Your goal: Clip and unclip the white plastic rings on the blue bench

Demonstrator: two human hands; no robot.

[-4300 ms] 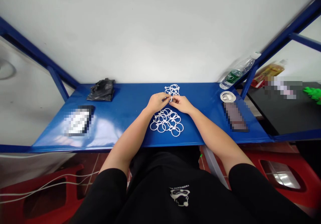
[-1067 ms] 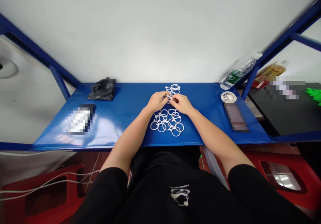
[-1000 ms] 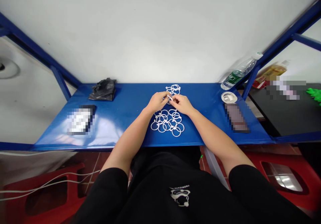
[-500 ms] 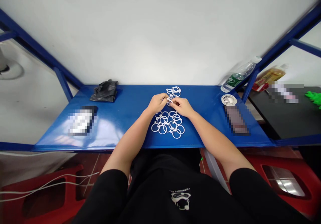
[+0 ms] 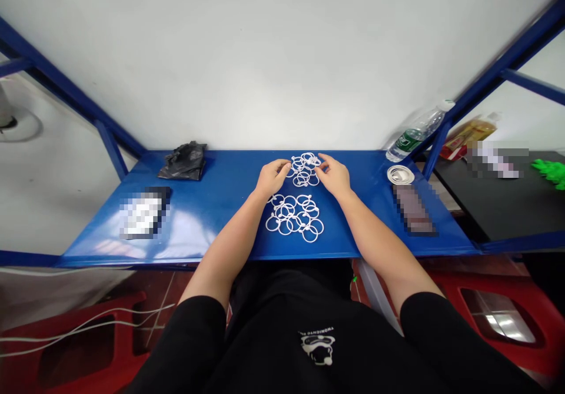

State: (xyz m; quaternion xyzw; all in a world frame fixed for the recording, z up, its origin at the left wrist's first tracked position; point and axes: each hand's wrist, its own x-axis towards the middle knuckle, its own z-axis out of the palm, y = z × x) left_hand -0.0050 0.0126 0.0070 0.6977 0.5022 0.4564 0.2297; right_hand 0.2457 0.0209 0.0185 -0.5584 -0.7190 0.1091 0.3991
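Note:
Two groups of white rings, each ring with a small knob, lie on the blue table (image 5: 220, 205). The far group of rings (image 5: 302, 179) sits between my hands; the near group of rings (image 5: 295, 223) spreads closer to my body. My left hand (image 5: 272, 178) is at the left edge of the far group, thumb and fingers slightly apart, with nothing visible in its grasp. On the opposite side, my right hand (image 5: 334, 176) is open, thumb and forefinger spread beside the rings. Whether the fingertips touch any ring is hard to make out.
A crumpled black plastic bag (image 5: 183, 161) and a blurred-out flat item (image 5: 145, 212) lie left. Toward the right are a clear bottle (image 5: 415, 135), a coiled white strip (image 5: 401, 175) and another blurred item (image 5: 414, 208). Blue frame bars (image 5: 439, 149) flank the table; a wall stands behind.
My hands have moved apart from their pinch over the far group. The small white piece between my fingers has been let go, and more rings of that group now show.

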